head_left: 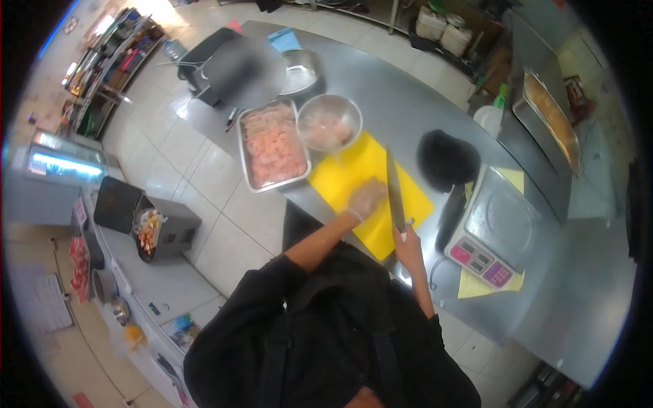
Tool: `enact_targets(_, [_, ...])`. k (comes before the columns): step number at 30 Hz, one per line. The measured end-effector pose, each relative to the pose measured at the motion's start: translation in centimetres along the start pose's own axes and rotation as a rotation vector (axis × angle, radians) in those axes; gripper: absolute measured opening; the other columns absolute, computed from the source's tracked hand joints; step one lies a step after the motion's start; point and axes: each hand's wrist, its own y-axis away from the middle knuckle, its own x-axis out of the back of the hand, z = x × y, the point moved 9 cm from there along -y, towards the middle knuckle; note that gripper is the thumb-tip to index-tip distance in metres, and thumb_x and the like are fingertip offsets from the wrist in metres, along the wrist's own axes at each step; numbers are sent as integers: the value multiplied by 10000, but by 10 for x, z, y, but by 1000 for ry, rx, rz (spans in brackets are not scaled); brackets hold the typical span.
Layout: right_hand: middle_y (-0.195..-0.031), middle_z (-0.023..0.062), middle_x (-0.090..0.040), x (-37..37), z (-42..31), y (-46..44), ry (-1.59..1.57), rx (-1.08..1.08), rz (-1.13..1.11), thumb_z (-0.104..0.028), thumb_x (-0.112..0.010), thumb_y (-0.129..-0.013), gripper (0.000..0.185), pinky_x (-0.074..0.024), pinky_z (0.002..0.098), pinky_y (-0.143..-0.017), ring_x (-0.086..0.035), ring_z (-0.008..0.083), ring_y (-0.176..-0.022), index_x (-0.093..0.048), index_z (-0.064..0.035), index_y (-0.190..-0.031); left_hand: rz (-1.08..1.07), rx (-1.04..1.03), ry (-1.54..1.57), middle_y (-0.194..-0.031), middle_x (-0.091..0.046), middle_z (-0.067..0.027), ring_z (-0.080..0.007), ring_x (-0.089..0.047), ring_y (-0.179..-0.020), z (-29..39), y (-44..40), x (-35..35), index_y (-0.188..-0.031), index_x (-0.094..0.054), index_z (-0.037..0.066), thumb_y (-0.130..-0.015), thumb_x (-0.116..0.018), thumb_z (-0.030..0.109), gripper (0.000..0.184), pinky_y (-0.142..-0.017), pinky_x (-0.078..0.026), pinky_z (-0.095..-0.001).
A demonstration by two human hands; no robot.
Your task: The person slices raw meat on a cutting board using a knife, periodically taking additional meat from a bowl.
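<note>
My right hand (408,248) is closed around the handle of a long kitchen knife (395,194). The blade points away from me over the yellow cutting board (408,204). On the board, left of the blade, rests my left hand (367,199) in a clear plastic glove. Its fingers are blurred, and I cannot make out whether anything lies under them. Beyond the board's far left corner stands a metal bowl (342,105) with some pale pink meat (328,130) inside. Beside it, a steel tray (247,158) is filled with cut pink raw meat (274,148).
A digital scale (496,228) stands right of the board, with a black bundle (447,160) behind it. Another metal bowl (299,71) and a black crate (211,58) sit at the table's far left. An open bin (173,224) stands on the floor at left.
</note>
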Motion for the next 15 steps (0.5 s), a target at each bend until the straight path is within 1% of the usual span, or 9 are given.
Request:
enact_targets(1, [-851,252,-706,7,-16,6,-65,-94,-40,-304,-584,-1007,391,-536,433,-560,-710,331,-647,-596,39,-1195,23,30,17,-1143,-653,-175,-363,-637,-1034,-4,-1,-3,-1162,-625,116,-932,-579,218,256,-881,-530,-472])
enact_targets(2, [-855,252,-704,10,-21,11,-128,-196,-72,-301,-584,-1008,391,-534,430,-556,-709,329,-648,-593,40,-1200,32,33,19,-1143,-653,-175,-363,-637,-1034,-6,-3,-1,-1162,-625,116,-932,-579,218,256,-881,-530,-472])
enact_targets(4, [-846,237,-698,13,-16,12,-124,-174,-40,-285,-581,-1011,371,-527,423,-539,-693,314,-624,-591,36,-1197,-186,-2,-190,-1109,-649,-152,-324,-650,-1021,-13,-13,-20,-1091,-633,134,-893,-584,196,214,-852,-542,-456])
enact_targets(5, [-841,226,-699,14,-15,12,-145,-168,-21,-284,-585,-1009,367,-525,411,-532,-681,297,-605,-590,30,-1198,-180,-8,-192,-1109,-649,-152,-324,-650,-1021,-13,-16,-21,-1091,-633,134,-893,-584,196,214,-852,-542,-456])
enact_targets(7, [-835,215,-701,17,-17,13,-171,-158,-4,-283,-589,-1008,363,-522,400,-524,-670,281,-586,-589,25,-1200,-5,-145,-269,-1050,-651,-134,-290,-660,-991,-3,-14,-12,-1041,-630,125,-873,-593,173,179,-819,-550,-439])
enact_targets(11, [-785,172,-680,25,1,15,-233,-226,8,-277,-588,-1011,333,-504,366,-496,-640,232,-555,-589,9,-1182,68,-152,-389,-1036,-656,-138,-299,-671,-924,20,-9,5,-1043,-615,105,-881,-596,155,171,-807,-556,-438])
enact_targets(13, [-723,137,-641,28,5,15,-230,-264,20,-274,-581,-1016,306,-489,358,-474,-617,215,-529,-590,3,-1147,115,-62,-135,-982,-661,-139,-294,-672,-859,17,-13,13,-1024,-600,81,-947,-561,137,102,-779,-558,-413])
enact_targets(14, [-723,137,-641,30,7,14,-232,-273,28,-274,-581,-1016,306,-489,358,-474,-617,215,-529,-590,3,-1147,108,-68,-127,-982,-661,-139,-294,-672,-859,22,-18,11,-1024,-600,81,-947,-561,137,102,-779,-558,-413])
enact_targets(15, [-717,133,-641,31,8,14,-237,-276,24,-280,-581,-1017,309,-488,358,-475,-614,214,-523,-590,2,-1145,82,163,304,-964,-658,-145,-297,-669,-823,5,-21,5,-1017,-590,73,-981,-552,161,103,-763,-553,-404])
